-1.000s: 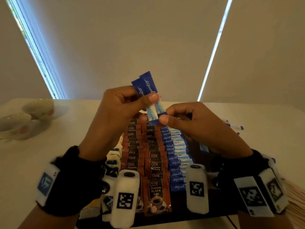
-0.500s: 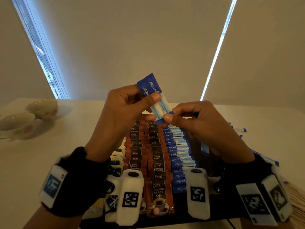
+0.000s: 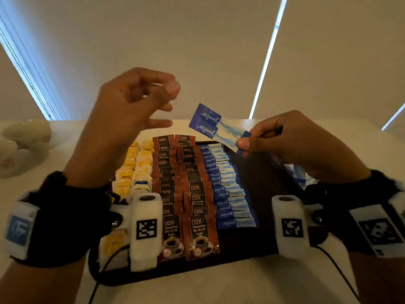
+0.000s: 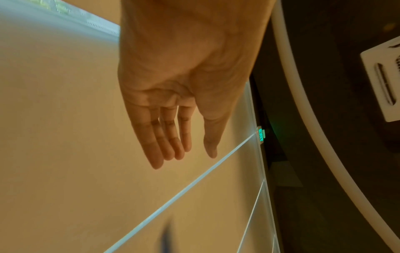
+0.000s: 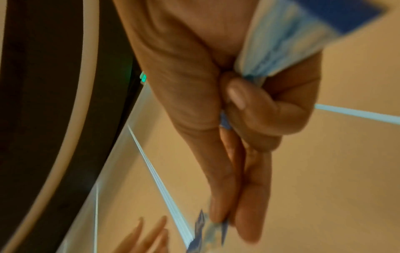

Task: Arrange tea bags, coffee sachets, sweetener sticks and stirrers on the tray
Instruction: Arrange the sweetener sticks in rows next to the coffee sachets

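right of centre, the right hand point(image 3: 282, 139) pinches two sweetener sticks point(image 3: 215, 128) pointing upper left above the tray point(image 3: 274, 172); the left hand point(image 3: 131, 110) hangs relaxed, holding nothing.

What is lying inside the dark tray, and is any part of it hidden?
In the tray: yellow tea bags, brown coffee sachets, then a row of blue sweetener sticks; right part bare. The wrist cameras hide the near corners. The right hand pinches two more sticks above it.

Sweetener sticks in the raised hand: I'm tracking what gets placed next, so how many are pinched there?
2 sweetener sticks, side by side, pinched by the right hand above the tray's far end. More may hide behind them.
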Available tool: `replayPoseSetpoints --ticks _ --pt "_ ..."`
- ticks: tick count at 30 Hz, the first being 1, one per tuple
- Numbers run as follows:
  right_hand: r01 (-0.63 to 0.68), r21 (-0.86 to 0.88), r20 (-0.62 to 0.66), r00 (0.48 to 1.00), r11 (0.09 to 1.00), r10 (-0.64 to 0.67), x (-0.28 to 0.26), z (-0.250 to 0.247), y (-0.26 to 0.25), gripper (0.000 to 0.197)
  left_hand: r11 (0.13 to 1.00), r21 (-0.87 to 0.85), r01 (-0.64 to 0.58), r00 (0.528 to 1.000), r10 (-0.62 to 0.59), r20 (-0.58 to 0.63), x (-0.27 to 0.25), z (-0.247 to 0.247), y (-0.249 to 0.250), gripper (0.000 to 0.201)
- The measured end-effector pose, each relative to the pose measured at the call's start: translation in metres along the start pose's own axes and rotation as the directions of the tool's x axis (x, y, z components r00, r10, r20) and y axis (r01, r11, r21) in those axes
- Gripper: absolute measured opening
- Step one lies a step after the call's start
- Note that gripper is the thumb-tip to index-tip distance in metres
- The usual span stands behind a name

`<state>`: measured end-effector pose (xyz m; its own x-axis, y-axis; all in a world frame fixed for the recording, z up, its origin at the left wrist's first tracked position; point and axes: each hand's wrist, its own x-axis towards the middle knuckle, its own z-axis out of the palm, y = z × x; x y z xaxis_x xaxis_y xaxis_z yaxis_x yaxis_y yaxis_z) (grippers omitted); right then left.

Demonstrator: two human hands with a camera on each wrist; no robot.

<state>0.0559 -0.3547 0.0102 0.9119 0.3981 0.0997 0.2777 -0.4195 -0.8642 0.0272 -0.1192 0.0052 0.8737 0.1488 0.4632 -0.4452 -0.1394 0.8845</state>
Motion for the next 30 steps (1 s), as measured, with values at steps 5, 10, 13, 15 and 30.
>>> replayPoseSetpoints --ticks 5,10,13,15,30 --pt "-0.298 -0.461 0.241 0.865 0.836 0.441 -0.018 -0.041 0.035 0.027 0.994 0.071 -0.080 0.997 0.082 -0.013 0.013 -0.039 -0.002 0.056" --pt "-0.364 -0.611 0.390 0.635 0.703 0.667 -0.030 -0.026 0.074 0.020 0.993 0.109 -0.050 0.999 0.049 0.011 0.025 -0.068 -0.016 0.054" --pt "-0.351 -0.620 0.447 0.577 0.702 0.684 -0.028 -0.009 0.084 0.018 0.990 0.132 -0.053 0.999 0.053 0.000 0.028 -0.068 -0.015 0.038" --pt "-0.354 -0.632 0.455 0.552 0.690 0.699 -0.025 -0.002 0.083 0.016 0.990 0.141 -0.031 0.999 0.036 -0.037 0.032 -0.066 -0.015 0.044" --pt "-0.306 -0.664 0.405 0.619 0.682 0.673 -0.010 0.015 0.084 0.023 0.982 0.189 -0.014 1.000 0.016 -0.007 0.034 -0.062 -0.016 0.051"
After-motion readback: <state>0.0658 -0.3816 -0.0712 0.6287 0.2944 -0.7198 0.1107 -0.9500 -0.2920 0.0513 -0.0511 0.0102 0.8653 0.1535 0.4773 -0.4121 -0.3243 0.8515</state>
